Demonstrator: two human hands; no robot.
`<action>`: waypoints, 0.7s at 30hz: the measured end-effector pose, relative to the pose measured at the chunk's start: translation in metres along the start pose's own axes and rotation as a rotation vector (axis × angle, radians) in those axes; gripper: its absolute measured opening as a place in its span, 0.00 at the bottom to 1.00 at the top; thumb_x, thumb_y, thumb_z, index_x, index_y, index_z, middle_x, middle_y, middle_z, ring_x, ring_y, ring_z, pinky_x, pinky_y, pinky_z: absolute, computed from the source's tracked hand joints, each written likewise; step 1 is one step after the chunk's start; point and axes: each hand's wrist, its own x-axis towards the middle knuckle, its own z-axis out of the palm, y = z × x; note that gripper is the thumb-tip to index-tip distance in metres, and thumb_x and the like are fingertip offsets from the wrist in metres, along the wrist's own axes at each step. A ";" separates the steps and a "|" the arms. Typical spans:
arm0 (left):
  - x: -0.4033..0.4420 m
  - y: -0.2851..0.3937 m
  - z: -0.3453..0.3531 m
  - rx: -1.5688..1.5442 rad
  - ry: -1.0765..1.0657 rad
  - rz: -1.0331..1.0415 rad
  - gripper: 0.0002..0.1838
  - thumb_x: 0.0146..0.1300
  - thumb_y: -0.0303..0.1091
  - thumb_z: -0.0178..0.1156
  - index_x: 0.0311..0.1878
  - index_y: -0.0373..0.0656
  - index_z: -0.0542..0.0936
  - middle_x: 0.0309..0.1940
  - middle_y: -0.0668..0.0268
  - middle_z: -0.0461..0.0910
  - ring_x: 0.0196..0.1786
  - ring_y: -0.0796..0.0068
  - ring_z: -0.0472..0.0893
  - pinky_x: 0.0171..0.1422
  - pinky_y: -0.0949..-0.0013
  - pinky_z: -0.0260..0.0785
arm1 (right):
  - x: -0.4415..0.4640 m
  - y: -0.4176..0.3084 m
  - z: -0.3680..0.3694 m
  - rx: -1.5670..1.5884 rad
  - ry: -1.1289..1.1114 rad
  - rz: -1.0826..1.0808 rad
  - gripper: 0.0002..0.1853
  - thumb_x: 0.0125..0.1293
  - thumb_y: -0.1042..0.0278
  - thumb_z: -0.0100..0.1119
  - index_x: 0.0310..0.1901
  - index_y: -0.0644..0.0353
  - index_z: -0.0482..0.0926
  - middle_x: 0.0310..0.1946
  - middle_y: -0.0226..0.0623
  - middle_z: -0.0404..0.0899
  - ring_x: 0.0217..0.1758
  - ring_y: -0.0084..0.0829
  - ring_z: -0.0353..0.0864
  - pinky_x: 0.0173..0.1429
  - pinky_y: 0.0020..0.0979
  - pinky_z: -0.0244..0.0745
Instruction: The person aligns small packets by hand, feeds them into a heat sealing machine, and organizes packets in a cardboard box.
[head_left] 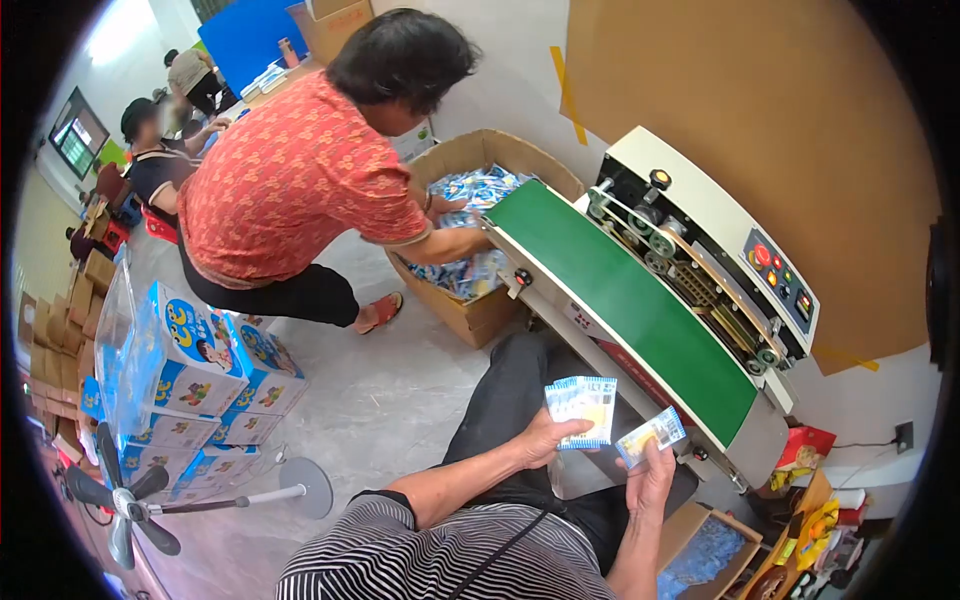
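Observation:
My left hand (543, 440) is closed on a fanned stack of small blue-and-white sachets (597, 405), thumb across the front. To its right, my right hand (652, 478) pinches a single sachet (660, 432) of the same look, tilted, its lower part covered by my fingers. Both hands are above my lap, close to the near edge of a band sealing machine (710, 235) with a green conveyor belt (625, 300). Nothing lies on the visible part of the belt.
A co-worker in a red patterned shirt (290, 185) bends over a carton (480, 320) full of sachets. Printed boxes (200, 345) are stacked at left behind a fan (125, 500). Lower right, an open box (690, 525) holds blue plastic pieces.

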 end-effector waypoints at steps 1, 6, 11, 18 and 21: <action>0.001 0.000 0.000 0.002 -0.008 -0.016 0.28 0.67 0.25 0.67 0.70 0.40 0.72 0.58 0.59 0.82 0.56 0.64 0.85 0.53 0.56 0.86 | 0.000 -0.002 0.000 0.002 0.016 -0.007 0.16 0.77 0.67 0.57 0.61 0.65 0.73 0.49 0.40 0.85 0.44 0.34 0.90 0.37 0.36 0.93; 0.003 0.002 -0.005 -0.012 0.084 -0.005 0.30 0.66 0.24 0.67 0.70 0.38 0.71 0.59 0.57 0.81 0.59 0.59 0.84 0.59 0.49 0.83 | 0.004 -0.019 -0.006 -0.082 0.069 -0.045 0.17 0.78 0.66 0.56 0.63 0.61 0.74 0.53 0.37 0.83 0.51 0.34 0.87 0.44 0.40 0.90; 0.003 0.005 0.002 0.045 0.080 0.017 0.29 0.66 0.25 0.66 0.70 0.38 0.71 0.58 0.57 0.81 0.57 0.56 0.84 0.56 0.50 0.84 | 0.011 -0.057 -0.024 -0.090 0.154 -0.139 0.18 0.77 0.68 0.57 0.64 0.64 0.73 0.54 0.40 0.83 0.51 0.35 0.87 0.44 0.40 0.90; 0.004 0.009 0.010 0.113 0.114 0.032 0.29 0.65 0.24 0.66 0.69 0.38 0.71 0.56 0.58 0.82 0.53 0.60 0.86 0.51 0.54 0.87 | 0.017 -0.121 -0.060 -0.186 0.234 -0.326 0.16 0.76 0.69 0.58 0.61 0.66 0.77 0.52 0.40 0.85 0.48 0.32 0.89 0.44 0.35 0.91; 0.006 0.006 0.012 0.113 0.126 0.050 0.28 0.65 0.24 0.65 0.68 0.38 0.71 0.55 0.58 0.82 0.52 0.61 0.87 0.50 0.55 0.87 | 0.020 -0.151 -0.076 -0.253 0.344 -0.370 0.16 0.76 0.68 0.60 0.60 0.67 0.79 0.50 0.39 0.86 0.46 0.29 0.89 0.40 0.30 0.91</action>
